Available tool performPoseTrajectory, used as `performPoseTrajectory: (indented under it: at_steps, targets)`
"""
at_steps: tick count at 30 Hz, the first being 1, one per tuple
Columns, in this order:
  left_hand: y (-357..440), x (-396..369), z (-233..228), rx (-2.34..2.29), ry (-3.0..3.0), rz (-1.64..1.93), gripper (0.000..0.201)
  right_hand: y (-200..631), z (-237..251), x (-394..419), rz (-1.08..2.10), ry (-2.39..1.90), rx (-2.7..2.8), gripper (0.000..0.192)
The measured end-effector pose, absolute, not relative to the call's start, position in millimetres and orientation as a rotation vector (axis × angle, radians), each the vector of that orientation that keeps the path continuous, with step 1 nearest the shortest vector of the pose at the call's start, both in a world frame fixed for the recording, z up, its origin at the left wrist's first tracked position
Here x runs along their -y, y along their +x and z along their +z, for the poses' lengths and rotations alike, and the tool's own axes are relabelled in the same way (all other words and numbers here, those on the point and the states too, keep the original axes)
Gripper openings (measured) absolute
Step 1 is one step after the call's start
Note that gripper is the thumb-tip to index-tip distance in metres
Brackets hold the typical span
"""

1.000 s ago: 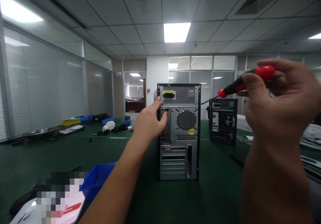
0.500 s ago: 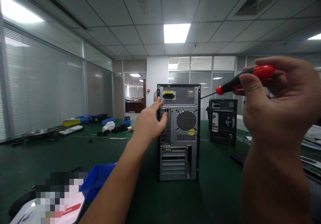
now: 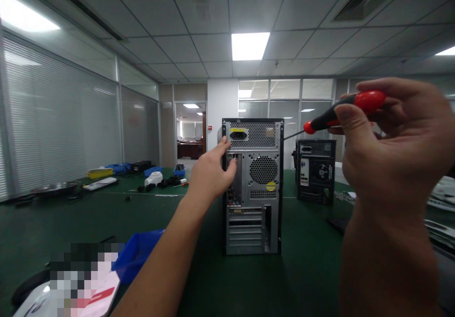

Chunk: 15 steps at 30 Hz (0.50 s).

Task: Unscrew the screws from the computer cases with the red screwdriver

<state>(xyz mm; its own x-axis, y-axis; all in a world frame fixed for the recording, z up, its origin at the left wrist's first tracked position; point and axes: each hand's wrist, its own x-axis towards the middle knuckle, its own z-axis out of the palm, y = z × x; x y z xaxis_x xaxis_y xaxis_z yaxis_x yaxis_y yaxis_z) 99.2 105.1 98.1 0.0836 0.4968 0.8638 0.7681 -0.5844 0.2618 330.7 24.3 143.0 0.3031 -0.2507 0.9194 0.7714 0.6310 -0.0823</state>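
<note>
A grey computer tower [image 3: 253,186] stands upright on the green table [image 3: 309,269], its rear panel facing me. My left hand [image 3: 209,175] rests flat against the left rear edge of the tower, fingers spread over the port area. My right hand [image 3: 387,151] is raised close to the camera, fingers pinching a red-and-black screwdriver [image 3: 337,112]. Its thin shaft points left and its tip lies by the tower's upper right edge.
A second black tower [image 3: 315,171] stands behind on the right. A blue bin [image 3: 137,255] sits at the near left beside a blurred white object. Blue and yellow bins, cables and a white device lie at the far left [image 3: 142,175]. White parts lie at the right edge [image 3: 441,194].
The screwdriver has risen slightly and shifted left, its tip closing on the tower's upper right edge. My left hand has stayed on the tower.
</note>
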Motion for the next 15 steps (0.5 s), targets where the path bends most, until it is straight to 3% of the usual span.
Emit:
performPoseTrajectory:
  at_steps: [15]
  targets:
    - [98, -106, 97, 1.242, -2.125, -1.522, 0.054, 323, 136, -4, -0.659, -0.679, 1.302, 0.040]
